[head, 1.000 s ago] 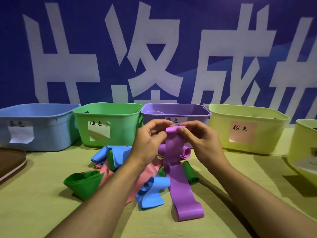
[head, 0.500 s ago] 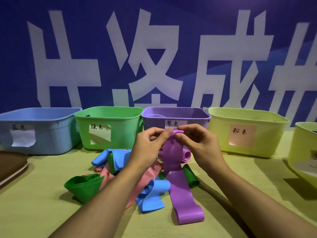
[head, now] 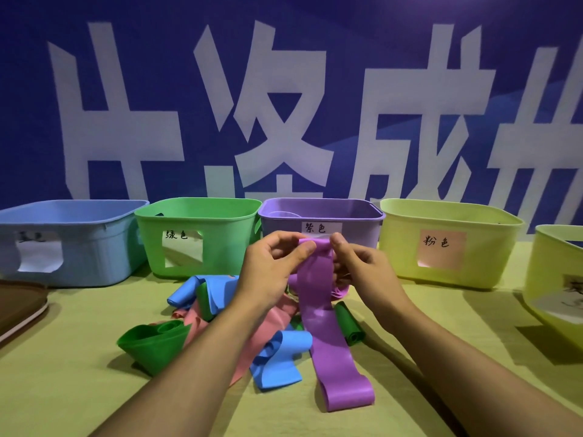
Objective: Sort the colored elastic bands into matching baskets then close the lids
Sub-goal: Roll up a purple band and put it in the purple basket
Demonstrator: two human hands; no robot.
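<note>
A long purple band hangs from both my hands, its lower end lying on the table. My left hand and my right hand pinch its top edge just in front of the purple basket. Under the hands lies a pile of bands: a green one, a pink one, a blue one and a rolled green one. More blue bands lie behind.
A blue basket, a green basket and a yellow-green basket with a pink label stand in a row at the back. Another yellow-green basket is at the right edge. A brown lid lies at the left.
Both hands have kept hold of the purple band's top edge, working it between the fingers. The band's lower end has stayed on the table.
</note>
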